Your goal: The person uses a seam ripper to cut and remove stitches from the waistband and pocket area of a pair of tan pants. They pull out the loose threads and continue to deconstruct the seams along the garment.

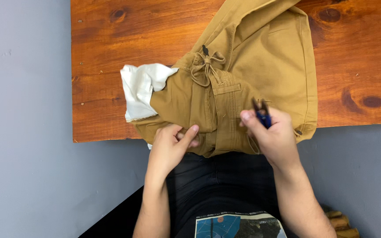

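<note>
Two hands work at the near edge of a pair of tan trousers [261,61] that lie across a reddish wooden table [102,44], the waistband end hanging toward the person and the legs running away toward the top of the view, so the garment's long axis points roughly straight out from the body, leaning a little to the right. The fly seam and a belt loop sit between the two hands, slightly nearer the right hand.

The right hand [274,136] is curled closed around small thread snips with a blue grip [262,113]; thumb and forefinger pinch the tool and its dark blades poke upward past the knuckles, their tips over the cloth just right of the fly seam. Whether the blades are parted cannot be told.

The left hand [173,145] rests on the waistband's lower edge, fingers bent and thumb stretched out to the right, pressing or pinching the fabric; how much cloth it has gathered is hidden under the fingers. Both forearms come up from below, wrists close to the table edge.

Farther out, a knotted drawstring [206,70] lies above the fly, and a white pocket lining [140,88] is turned out to the left. Grey floor surrounds the table.
</note>
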